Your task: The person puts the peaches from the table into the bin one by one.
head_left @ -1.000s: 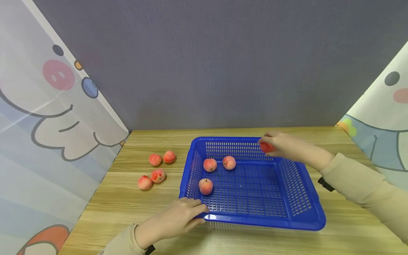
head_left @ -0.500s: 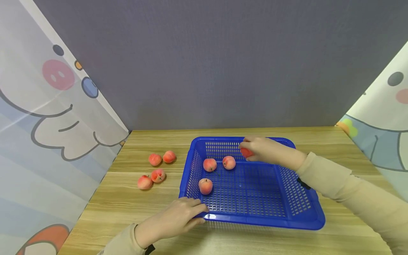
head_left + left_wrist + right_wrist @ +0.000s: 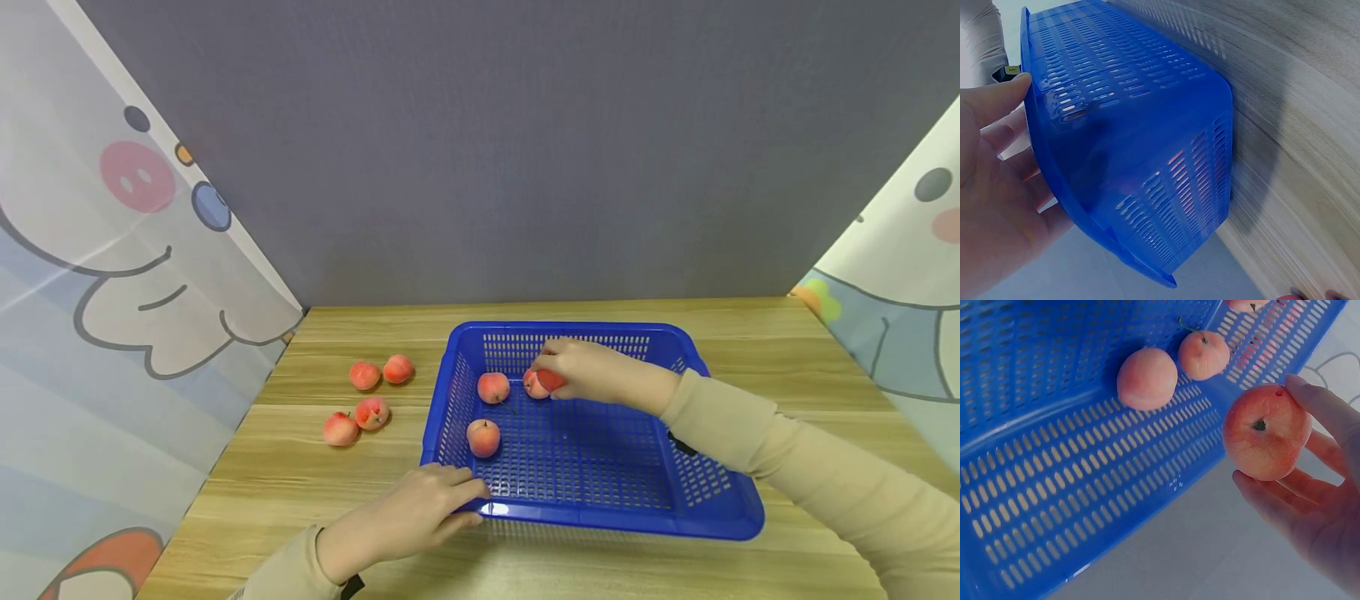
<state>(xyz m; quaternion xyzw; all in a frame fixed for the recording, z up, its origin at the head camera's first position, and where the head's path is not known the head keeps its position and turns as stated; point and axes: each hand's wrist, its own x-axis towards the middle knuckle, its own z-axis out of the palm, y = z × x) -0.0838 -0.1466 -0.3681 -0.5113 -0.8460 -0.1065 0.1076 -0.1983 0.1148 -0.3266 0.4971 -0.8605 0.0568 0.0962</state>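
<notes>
In the head view, my left hand (image 3: 420, 512) grips the rim of a blue perforated plastic basket (image 3: 600, 523) at its near left corner. The left wrist view shows the thumb on one side of that rim and the fingers behind it. My right hand (image 3: 596, 371) pinches a red peach (image 3: 1266, 434) between thumb and fingers, inside the basket's far part. In the head view this peach overlaps a paler peach (image 3: 532, 385) on the basket floor. Two more peaches lie in the basket's left part, one at the back (image 3: 493, 387) and one nearer (image 3: 483, 438).
Left of the basket, several peaches (image 3: 372, 413) lie loose on the wooden table (image 3: 300, 492). A grey panel (image 3: 480, 150) rises behind the table's back edge. Sheets printed with cartoon animals hang at the left (image 3: 67, 333) and right (image 3: 915, 333).
My right hand has carried the peach leftward and down, from the basket's far right rim to beside the peach on its floor. My left hand stays on the rim.
</notes>
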